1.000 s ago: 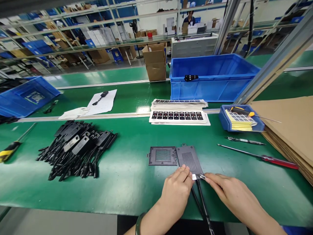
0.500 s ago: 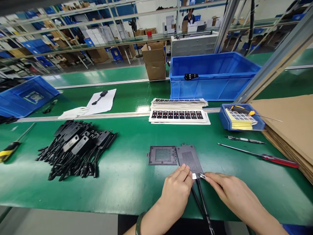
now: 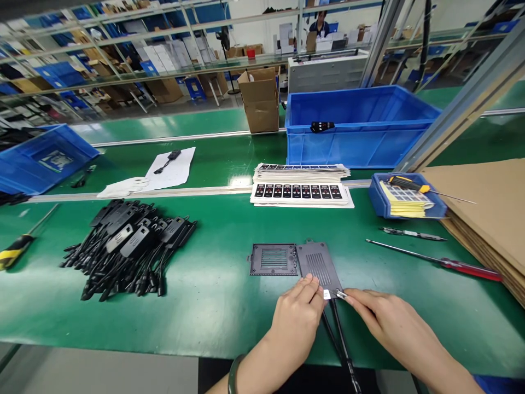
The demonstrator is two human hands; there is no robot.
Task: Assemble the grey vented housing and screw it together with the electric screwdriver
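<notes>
A dark grey plastic case [image 3: 320, 262] with slotted vents lies on the green bench before me, two black cables [image 3: 339, 334] running from its lower end toward me. My left hand [image 3: 297, 314] has its fingers pressed together on the lower left of the case. Beside those fingertips is a small white label [image 3: 326, 294]. My right hand [image 3: 385, 317] pinches a small shiny metal tool [image 3: 340, 294] at the lower right corner, its tip pointing at the label; its exact kind is unclear. A separate vented plastic cover [image 3: 274, 259] lies against the case's left side.
Left is a pile of black cabled modules [image 3: 135, 246] and a yellow-black screwdriver [image 3: 18, 249]. Printed label sheets [image 3: 301, 192] lie ahead, before a large blue bin [image 3: 348, 145]. To the right are a small blue tray [image 3: 379, 202], a pen [image 3: 412, 234] and a red-handled screwdriver [image 3: 470, 269].
The metal tool's tip has shifted slightly left across the case's corner, toward the white label. My left hand stays on the case. The view has moved slightly.
</notes>
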